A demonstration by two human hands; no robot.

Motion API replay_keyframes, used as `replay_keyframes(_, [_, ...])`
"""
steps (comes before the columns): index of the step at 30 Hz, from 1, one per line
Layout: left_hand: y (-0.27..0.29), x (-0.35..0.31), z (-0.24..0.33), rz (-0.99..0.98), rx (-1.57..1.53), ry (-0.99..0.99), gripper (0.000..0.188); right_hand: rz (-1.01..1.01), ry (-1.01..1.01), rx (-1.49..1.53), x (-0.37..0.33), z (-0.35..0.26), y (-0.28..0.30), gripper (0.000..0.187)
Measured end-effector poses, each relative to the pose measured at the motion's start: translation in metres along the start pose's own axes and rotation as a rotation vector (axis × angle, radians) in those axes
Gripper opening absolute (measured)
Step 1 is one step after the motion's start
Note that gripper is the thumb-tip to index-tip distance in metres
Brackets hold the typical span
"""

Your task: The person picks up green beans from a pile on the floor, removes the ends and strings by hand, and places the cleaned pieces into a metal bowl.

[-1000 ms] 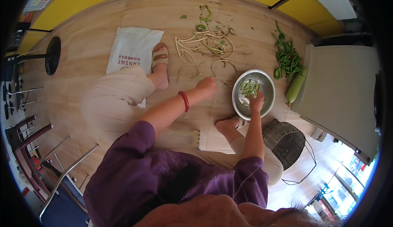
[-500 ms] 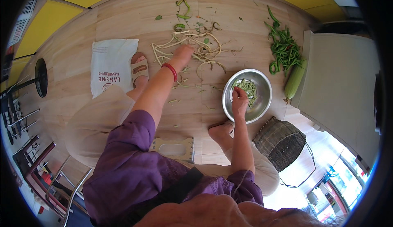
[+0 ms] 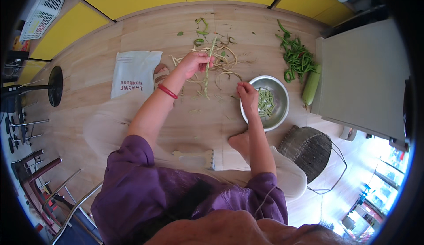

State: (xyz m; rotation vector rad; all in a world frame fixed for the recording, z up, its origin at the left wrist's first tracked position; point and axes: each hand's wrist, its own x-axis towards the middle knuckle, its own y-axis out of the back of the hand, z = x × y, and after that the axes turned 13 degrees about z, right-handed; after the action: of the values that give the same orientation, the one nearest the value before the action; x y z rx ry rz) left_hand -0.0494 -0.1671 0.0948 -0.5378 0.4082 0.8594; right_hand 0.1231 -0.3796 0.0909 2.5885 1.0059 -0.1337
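Observation:
My left hand [image 3: 194,65], with a red bangle at its wrist, grips a long green bean [image 3: 206,79] that stretches above and below the fingers. Under and beyond it, a loose heap of pale long beans [image 3: 230,58] lies on the wooden floor. My right hand [image 3: 248,96] is at the left side of a steel bowl [image 3: 283,110], its fingertips pinched together; whatever they hold, if anything, is too small to make out. Short pieces of green bean [image 3: 266,103] lie in the bowl.
Green peppers [image 3: 297,55] and a large green gourd [image 3: 312,86] lie right, beside a grey cabinet [image 3: 357,77]. A woven basket [image 3: 309,152] stands near my right knee. A white bag [image 3: 134,73] lies left, a low stool [image 3: 194,159] nearer me. Scattered leaves and stems surround the heap.
My left hand has come up from the heap with a long bean. The right hand has shifted from over the bowl toward its left rim. The whole view has tilted slightly.

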Motion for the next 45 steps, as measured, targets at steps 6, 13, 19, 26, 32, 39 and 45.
replay_keyframes(6, [-0.036, -0.071, -0.003, -0.08, -0.108, 0.03, 0.016, -0.064, -0.025, 0.223, -0.021, -0.064, -0.004, 0.02])
replay_keyframes(13, [-0.051, -0.117, -0.021, -0.073, -0.138, -0.041, 0.011, -0.278, -0.042, 0.272, -0.059, -0.086, -0.01, 0.019])
replay_keyframes(19, [-0.063, -0.146, -0.035, 0.095, 0.149, -0.168, 0.011, -0.345, -0.125, 0.362, -0.077, -0.066, -0.011, 0.012])
replay_keyframes(26, [-0.06, -0.159, -0.046, 0.055, 0.161, -0.094, 0.011, -0.328, -0.236, 0.433, -0.079, -0.052, -0.008, 0.005])
replay_keyframes(32, [-0.056, -0.148, -0.093, 0.151, 0.323, -0.054, 0.007, -0.406, -0.291, 0.223, -0.09, -0.034, -0.017, 0.008])
replay_keyframes(39, [-0.037, -0.122, -0.166, 0.155, 0.492, 0.212, 0.013, -0.452, -0.28, -0.299, -0.079, 0.058, -0.028, 0.018])
replay_keyframes(45, [0.037, -0.056, -0.238, 0.409, 0.844, -0.016, 0.023, -0.301, 0.09, -0.785, -0.063, 0.115, -0.026, 0.021])
